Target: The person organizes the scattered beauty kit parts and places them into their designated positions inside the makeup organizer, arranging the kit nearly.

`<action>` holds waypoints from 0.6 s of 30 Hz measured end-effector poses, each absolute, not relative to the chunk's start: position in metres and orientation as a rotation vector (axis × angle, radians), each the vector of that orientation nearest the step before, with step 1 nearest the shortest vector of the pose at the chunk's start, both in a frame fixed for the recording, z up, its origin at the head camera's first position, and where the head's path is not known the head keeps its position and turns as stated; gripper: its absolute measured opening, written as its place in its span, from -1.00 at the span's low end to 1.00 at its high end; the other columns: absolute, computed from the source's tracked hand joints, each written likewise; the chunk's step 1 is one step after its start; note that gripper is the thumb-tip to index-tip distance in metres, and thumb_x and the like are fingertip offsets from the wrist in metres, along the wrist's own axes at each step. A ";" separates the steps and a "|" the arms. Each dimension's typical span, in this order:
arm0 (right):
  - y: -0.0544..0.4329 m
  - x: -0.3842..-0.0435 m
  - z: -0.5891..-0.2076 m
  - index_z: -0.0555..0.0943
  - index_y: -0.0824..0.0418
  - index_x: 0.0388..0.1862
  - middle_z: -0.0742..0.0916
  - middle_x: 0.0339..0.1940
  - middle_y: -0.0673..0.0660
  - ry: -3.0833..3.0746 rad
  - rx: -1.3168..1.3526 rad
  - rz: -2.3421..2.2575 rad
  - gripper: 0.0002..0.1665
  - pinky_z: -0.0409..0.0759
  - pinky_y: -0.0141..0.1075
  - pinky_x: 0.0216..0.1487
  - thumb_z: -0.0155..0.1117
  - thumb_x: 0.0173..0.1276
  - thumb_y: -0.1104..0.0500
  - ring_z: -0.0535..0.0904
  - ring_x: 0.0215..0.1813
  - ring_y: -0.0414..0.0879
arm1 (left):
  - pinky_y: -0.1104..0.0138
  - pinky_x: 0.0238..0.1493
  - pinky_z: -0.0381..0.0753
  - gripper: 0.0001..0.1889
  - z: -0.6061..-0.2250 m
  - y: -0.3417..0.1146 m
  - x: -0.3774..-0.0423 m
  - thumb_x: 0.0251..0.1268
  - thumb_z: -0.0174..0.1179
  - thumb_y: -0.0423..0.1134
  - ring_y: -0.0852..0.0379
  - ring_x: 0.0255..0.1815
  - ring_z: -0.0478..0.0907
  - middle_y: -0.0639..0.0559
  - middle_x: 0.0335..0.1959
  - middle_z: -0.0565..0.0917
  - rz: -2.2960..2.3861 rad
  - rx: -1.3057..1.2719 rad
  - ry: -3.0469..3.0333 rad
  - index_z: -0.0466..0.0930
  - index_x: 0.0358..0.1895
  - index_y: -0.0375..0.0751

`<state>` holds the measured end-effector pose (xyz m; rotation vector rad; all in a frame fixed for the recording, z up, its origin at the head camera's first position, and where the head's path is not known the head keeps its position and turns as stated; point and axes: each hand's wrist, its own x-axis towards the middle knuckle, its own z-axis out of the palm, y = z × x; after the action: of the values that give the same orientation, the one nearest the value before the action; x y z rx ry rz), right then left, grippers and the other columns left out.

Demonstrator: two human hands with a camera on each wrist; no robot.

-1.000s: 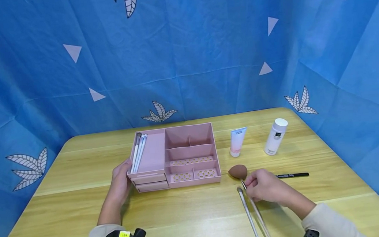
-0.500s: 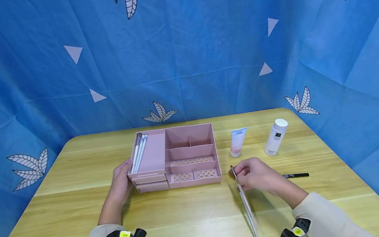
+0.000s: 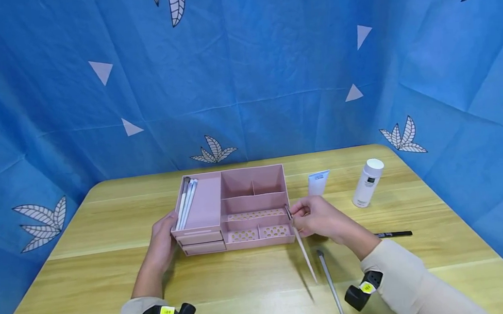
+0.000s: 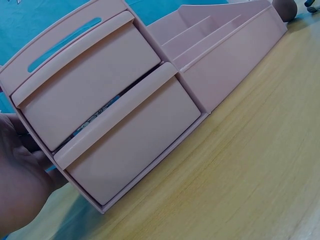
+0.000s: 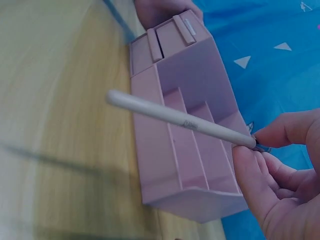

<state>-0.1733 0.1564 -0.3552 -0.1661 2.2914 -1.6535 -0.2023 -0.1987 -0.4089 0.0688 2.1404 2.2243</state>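
A pink organizer [image 3: 233, 209] sits mid-tabletop [image 3: 89, 275]. The left hand [image 3: 163, 241] rests against the organizer's left end, beside its two drawers. The right hand [image 3: 319, 218], at the organizer's right edge, pinches a pale makeup brush [image 3: 300, 241] by its ferrule, handle slanting down. Right of the organizer stand a tube [image 3: 318, 182] and a white bottle [image 3: 367, 182].

tube [image 3: 318, 182] and bottle [image 3: 367, 182] right of organizer [image 3: 233, 209], pencil [image 3: 393, 234] nearer
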 end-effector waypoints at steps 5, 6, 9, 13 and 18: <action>0.146 -0.182 -0.355 0.41 0.51 -0.04 0.51 -0.32 0.17 2.288 -0.180 -1.692 -0.63 0.69 -0.26 -0.28 0.04 0.14 0.42 0.53 -0.37 -0.12 | 0.56 0.16 0.40 -0.48 -0.408 -0.198 -0.202 0.50 -0.35 -0.19 0.37 0.07 0.43 -0.34 0.32 0.27 2.213 0.098 2.140 0.10 0.38 -0.46; 0.143 -0.184 -0.355 0.41 0.51 -0.03 0.51 -0.33 0.17 2.285 -0.186 -1.701 -0.63 0.68 -0.27 -0.31 0.04 0.13 0.42 0.54 -0.39 -0.12 | 0.56 0.17 0.39 -0.48 -0.407 -0.198 -0.201 0.50 -0.36 -0.19 0.38 0.09 0.41 -0.34 0.34 0.25 2.207 0.098 2.141 0.09 0.39 -0.45; 0.135 -0.190 -0.354 0.42 0.51 -0.02 0.53 -0.34 0.16 2.273 -0.198 -1.718 -0.61 0.68 -0.28 -0.32 0.05 0.13 0.42 0.55 -0.43 -0.12 | 0.52 0.25 0.33 -0.47 -0.406 -0.198 -0.201 0.50 -0.37 -0.18 0.36 0.13 0.36 -0.31 0.37 0.22 2.195 0.088 2.138 0.06 0.40 -0.43; 0.120 -0.199 -0.347 0.44 0.50 0.00 0.57 -0.34 0.16 2.273 -0.212 -1.736 -0.61 0.69 -0.24 -0.25 0.06 0.16 0.41 0.56 -0.43 -0.14 | 0.44 0.32 0.28 -0.47 -0.406 -0.198 -0.201 0.51 -0.37 -0.16 0.30 0.18 0.32 -0.29 0.40 0.20 2.185 0.085 2.139 0.04 0.41 -0.41; 0.096 -0.214 -0.334 0.44 0.52 0.04 0.62 -0.29 0.22 2.208 -0.190 -1.799 -0.62 0.69 -0.21 -0.16 0.09 0.22 0.42 0.58 -0.39 -0.14 | 0.49 0.27 0.32 -0.47 -0.408 -0.199 -0.201 0.51 -0.37 -0.16 0.33 0.16 0.35 -0.30 0.39 0.22 2.185 0.089 2.145 0.06 0.41 -0.42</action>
<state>-0.2142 0.0957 -0.3342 -0.1905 2.2083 -1.7989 -0.2013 -0.1988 -0.4076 0.0893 2.1451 2.1851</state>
